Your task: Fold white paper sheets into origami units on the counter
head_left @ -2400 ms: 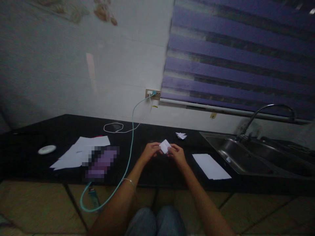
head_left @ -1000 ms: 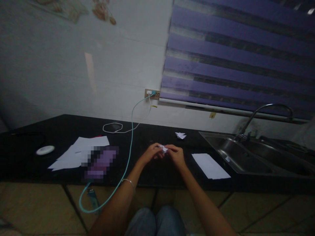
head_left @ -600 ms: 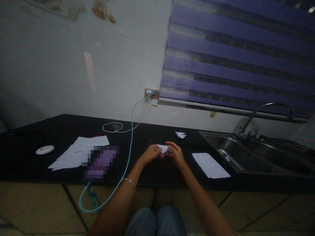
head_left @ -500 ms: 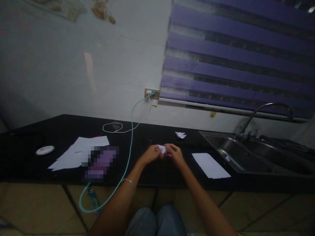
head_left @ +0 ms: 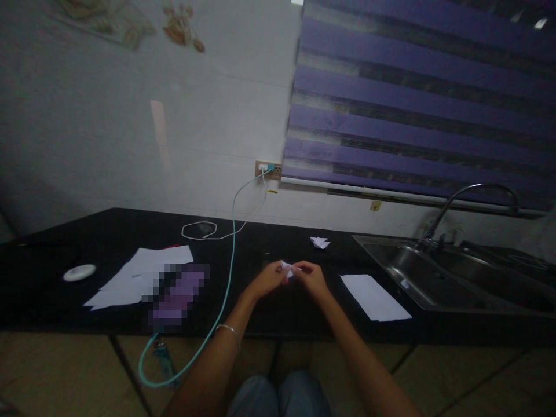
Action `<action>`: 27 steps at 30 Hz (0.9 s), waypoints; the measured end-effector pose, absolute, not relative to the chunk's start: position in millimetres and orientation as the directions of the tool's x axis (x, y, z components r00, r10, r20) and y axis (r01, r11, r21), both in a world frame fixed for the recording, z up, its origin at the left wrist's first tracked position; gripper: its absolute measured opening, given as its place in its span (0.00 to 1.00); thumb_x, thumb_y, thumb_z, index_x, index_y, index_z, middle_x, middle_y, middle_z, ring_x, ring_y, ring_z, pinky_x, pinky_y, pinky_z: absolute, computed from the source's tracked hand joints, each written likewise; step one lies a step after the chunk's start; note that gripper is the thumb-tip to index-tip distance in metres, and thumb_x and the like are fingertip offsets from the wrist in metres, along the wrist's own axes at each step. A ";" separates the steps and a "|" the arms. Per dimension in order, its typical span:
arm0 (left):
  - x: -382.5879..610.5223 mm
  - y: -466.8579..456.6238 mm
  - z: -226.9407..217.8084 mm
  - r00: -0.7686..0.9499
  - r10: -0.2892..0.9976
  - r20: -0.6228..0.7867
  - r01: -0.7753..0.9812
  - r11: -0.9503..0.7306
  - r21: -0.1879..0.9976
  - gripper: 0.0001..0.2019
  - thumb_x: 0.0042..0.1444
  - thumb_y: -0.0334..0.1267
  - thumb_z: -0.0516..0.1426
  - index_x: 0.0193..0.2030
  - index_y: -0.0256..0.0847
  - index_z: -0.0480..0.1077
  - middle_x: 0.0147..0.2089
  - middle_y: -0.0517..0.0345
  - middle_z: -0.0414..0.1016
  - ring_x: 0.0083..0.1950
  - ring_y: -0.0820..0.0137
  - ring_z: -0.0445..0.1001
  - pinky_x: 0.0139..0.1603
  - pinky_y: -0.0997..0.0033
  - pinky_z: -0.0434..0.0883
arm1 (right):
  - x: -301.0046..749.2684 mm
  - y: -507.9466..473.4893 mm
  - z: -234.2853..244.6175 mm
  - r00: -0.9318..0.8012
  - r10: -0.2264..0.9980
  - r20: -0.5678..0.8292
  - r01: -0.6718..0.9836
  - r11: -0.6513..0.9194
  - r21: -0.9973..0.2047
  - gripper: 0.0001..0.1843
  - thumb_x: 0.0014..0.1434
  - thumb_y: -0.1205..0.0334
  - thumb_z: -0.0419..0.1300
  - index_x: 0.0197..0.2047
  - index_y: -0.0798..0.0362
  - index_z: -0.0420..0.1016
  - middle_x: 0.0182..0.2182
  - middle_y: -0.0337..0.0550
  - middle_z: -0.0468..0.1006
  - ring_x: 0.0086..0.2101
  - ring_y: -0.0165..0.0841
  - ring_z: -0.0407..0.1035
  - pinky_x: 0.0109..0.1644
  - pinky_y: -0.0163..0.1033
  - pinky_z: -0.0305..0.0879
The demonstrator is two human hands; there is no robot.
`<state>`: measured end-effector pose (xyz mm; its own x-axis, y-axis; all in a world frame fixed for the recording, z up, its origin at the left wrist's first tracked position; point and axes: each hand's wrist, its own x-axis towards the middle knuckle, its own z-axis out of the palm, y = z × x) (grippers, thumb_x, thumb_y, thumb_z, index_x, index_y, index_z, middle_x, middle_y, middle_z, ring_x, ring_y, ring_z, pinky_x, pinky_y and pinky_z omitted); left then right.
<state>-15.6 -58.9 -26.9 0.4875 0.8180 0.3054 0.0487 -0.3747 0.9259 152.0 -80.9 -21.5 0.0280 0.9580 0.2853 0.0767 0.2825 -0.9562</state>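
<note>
A small folded piece of white paper (head_left: 287, 269) is held between both hands above the black counter (head_left: 264, 315). My left hand (head_left: 269, 279) pinches its left side, and my right hand (head_left: 311, 278) grips the right side with thumb and fingers. The fingers hide much of the paper, so its exact shape cannot be made out. Beyond my right hand lies a folded white paper figure (head_left: 320, 242) with pointed tips. White paper sheets (head_left: 376, 298) lie flat to the right of my right hand.
At left are spread white sheets (head_left: 125, 275), a blurred purple object (head_left: 180, 292) and a round white object (head_left: 79, 273). A teal cable (head_left: 231, 255) loops from the wall outlet (head_left: 268, 169) over the counter's front edge. A steel sink (head_left: 417, 275) with a tall faucet (head_left: 447, 208) is at right.
The fingers have drawn closer together over the paper, and less of it shows. The whole view has shifted slightly, with the counter lower in the picture.
</note>
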 end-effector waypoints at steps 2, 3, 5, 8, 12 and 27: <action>-15.9 -60.1 -23.9 0.467 0.828 0.309 0.079 -0.387 0.919 0.24 0.61 0.55 0.46 0.32 0.34 0.68 0.25 0.58 0.69 0.27 0.73 0.68 0.30 0.74 0.64 | 151.5 -82.0 -20.4 -0.001 0.957 0.291 0.063 0.291 -0.955 0.14 0.44 0.53 0.68 0.29 0.55 0.78 0.26 0.43 0.78 0.26 0.33 0.69 0.32 0.36 0.63; -15.9 -60.7 -22.5 0.457 0.835 0.306 0.095 -0.388 0.917 0.25 0.61 0.56 0.45 0.31 0.35 0.68 0.24 0.58 0.69 0.26 0.73 0.67 0.30 0.74 0.63 | 151.3 -82.5 -20.0 -0.011 0.956 0.293 0.064 0.294 -0.954 0.14 0.44 0.53 0.68 0.29 0.56 0.78 0.26 0.43 0.78 0.27 0.34 0.70 0.32 0.37 0.64; -15.5 -62.5 -20.0 0.448 0.843 0.297 0.116 -0.385 0.916 0.24 0.60 0.56 0.45 0.29 0.35 0.67 0.23 0.59 0.68 0.25 0.73 0.67 0.29 0.74 0.63 | 151.1 -83.0 -19.4 -0.020 0.956 0.292 0.071 0.293 -0.953 0.14 0.44 0.53 0.68 0.29 0.55 0.78 0.26 0.44 0.78 0.27 0.35 0.70 0.33 0.37 0.64; -15.1 -66.0 -16.7 0.445 0.851 0.279 0.150 -0.378 0.914 0.23 0.60 0.55 0.47 0.28 0.36 0.67 0.23 0.59 0.69 0.26 0.72 0.68 0.29 0.74 0.63 | 151.5 -82.7 -19.6 -0.025 0.956 0.293 0.070 0.294 -0.953 0.13 0.44 0.53 0.68 0.29 0.55 0.78 0.27 0.44 0.79 0.28 0.35 0.71 0.32 0.38 0.65; -15.6 -68.3 -15.0 0.440 0.849 0.292 0.171 -0.399 0.901 0.22 0.61 0.53 0.46 0.28 0.36 0.67 0.24 0.57 0.70 0.26 0.72 0.68 0.30 0.74 0.63 | 152.2 -81.6 -20.7 -0.028 0.953 0.302 0.068 0.304 -0.950 0.12 0.45 0.54 0.68 0.29 0.55 0.79 0.27 0.43 0.79 0.28 0.34 0.71 0.33 0.37 0.65; -17.0 -66.9 -18.4 0.448 0.823 0.349 0.216 -0.478 0.851 0.23 0.61 0.52 0.45 0.26 0.36 0.68 0.22 0.58 0.70 0.24 0.73 0.68 0.26 0.76 0.61 | 150.3 -81.8 -22.1 -0.022 0.950 0.313 0.146 0.312 -0.939 0.19 0.46 0.47 0.66 0.26 0.56 0.79 0.22 0.42 0.76 0.22 0.30 0.66 0.26 0.34 0.59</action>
